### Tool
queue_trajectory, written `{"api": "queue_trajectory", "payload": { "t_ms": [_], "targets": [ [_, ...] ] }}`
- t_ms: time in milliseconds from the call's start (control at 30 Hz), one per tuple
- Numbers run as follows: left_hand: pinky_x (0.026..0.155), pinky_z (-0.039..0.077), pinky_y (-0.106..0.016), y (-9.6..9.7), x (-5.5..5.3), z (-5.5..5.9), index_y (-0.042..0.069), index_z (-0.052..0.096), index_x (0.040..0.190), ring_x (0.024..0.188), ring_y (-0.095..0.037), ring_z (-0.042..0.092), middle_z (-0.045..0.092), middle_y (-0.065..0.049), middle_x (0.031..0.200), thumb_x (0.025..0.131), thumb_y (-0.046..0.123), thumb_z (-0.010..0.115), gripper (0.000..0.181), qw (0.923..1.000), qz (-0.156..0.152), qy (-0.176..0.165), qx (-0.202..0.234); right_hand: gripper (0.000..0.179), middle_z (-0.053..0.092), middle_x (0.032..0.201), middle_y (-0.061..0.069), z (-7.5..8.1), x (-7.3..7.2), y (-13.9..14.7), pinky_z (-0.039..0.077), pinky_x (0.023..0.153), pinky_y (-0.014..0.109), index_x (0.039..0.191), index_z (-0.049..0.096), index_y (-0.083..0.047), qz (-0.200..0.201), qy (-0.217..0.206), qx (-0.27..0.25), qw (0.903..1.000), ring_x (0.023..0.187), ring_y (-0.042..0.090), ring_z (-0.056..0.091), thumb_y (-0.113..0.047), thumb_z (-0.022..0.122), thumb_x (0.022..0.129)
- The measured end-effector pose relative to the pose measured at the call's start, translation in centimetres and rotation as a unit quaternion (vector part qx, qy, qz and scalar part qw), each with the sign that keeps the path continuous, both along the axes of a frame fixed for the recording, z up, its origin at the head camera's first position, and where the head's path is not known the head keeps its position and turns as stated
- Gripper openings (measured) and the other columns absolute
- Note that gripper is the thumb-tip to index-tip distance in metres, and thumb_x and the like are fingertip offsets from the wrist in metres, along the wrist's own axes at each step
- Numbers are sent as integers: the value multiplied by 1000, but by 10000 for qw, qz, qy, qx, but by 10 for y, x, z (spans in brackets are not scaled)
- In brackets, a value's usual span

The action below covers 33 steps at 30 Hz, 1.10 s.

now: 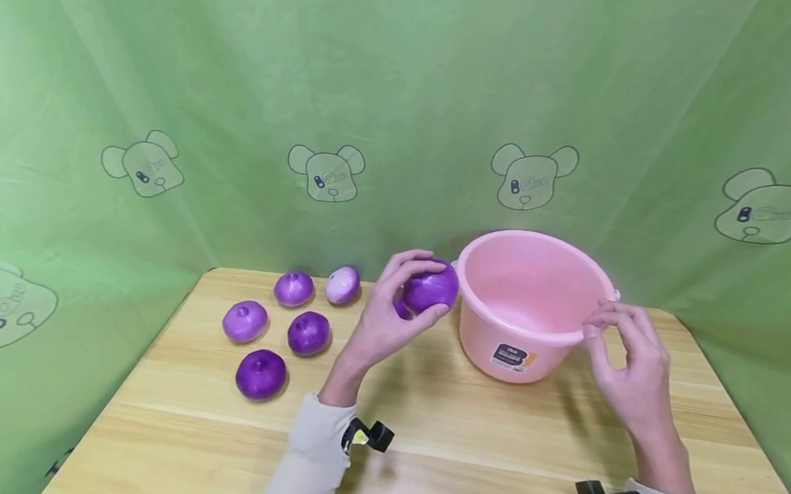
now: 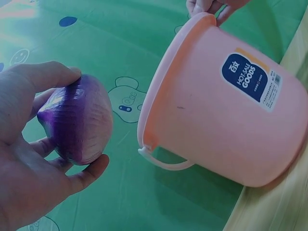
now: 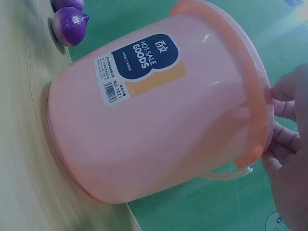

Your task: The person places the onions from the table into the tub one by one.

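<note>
My left hand [image 1: 391, 308] holds a purple onion [image 1: 432, 286] in the air, just left of the bucket's rim. In the left wrist view, thumb and fingers curl round this onion [image 2: 79, 120], and its pointed end faces the palm. A pink plastic bucket [image 1: 498, 350] stands upright on the table, with its inner wall and part of the floor visible from above. My right hand [image 1: 635, 363] pinches the bucket's right rim between thumb and fingers. The right wrist view shows the fingertips at the rim of the bucket [image 3: 192, 110], beside the white handle [image 3: 228, 174].
Several purple onions lie loosely grouped on the left of the wooden table [image 1: 169, 430], among them a dark one [image 1: 261, 375] in front and a paler one [image 1: 343, 285] at the back. A green printed cloth [image 1: 421, 73] hangs behind and along the sides.
</note>
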<state>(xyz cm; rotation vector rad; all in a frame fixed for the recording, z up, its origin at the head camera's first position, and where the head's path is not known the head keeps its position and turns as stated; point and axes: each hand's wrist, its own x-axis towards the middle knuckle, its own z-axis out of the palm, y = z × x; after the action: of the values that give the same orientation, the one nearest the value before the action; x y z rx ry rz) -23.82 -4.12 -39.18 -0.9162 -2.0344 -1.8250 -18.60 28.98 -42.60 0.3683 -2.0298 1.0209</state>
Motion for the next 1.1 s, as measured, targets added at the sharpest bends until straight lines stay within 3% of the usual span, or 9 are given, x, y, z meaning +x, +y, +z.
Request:
{"api": "queue_trajectory", "payload": {
  "t_ms": [133, 367, 700, 1100],
  "targets": [
    [93, 59, -39, 5, -1, 1, 15, 66, 131, 126, -21, 55, 47, -4, 146, 85, 13, 82, 49, 10000, -36, 2, 14, 8, 64, 111, 24, 2, 0, -1, 38, 115, 24, 94, 70, 9, 36, -21, -9, 10000, 123, 9, 55, 8, 69, 86],
    [104, 52, -37, 14, -3, 2, 14, 65, 132, 130, -20, 53, 47, -5, 147, 86, 11, 82, 49, 9997, -196, 93, 95, 9, 63, 112, 21, 1, 1, -1, 38, 116, 25, 95, 70, 9, 51, -59, -40, 10000, 123, 10, 55, 9, 69, 86],
    [106, 50, -35, 25, -3, 10, 16, 65, 134, 132, -19, 53, 48, 0, 149, 86, 13, 83, 51, 9998, -174, 120, -18, 11, 63, 115, 24, 0, 1, 2, 38, 118, 30, 98, 70, 9, 192, -174, 3, 9997, 125, 14, 55, 3, 69, 90],
    [105, 51, -34, 33, -7, 11, 17, 64, 135, 130, -20, 54, 47, -5, 150, 87, 14, 82, 51, 9997, -220, 99, -59, 10, 61, 117, 26, 0, 2, 2, 37, 118, 31, 98, 69, 10, 251, -276, -117, 9992, 126, 16, 55, 5, 69, 89]
  ]
}}
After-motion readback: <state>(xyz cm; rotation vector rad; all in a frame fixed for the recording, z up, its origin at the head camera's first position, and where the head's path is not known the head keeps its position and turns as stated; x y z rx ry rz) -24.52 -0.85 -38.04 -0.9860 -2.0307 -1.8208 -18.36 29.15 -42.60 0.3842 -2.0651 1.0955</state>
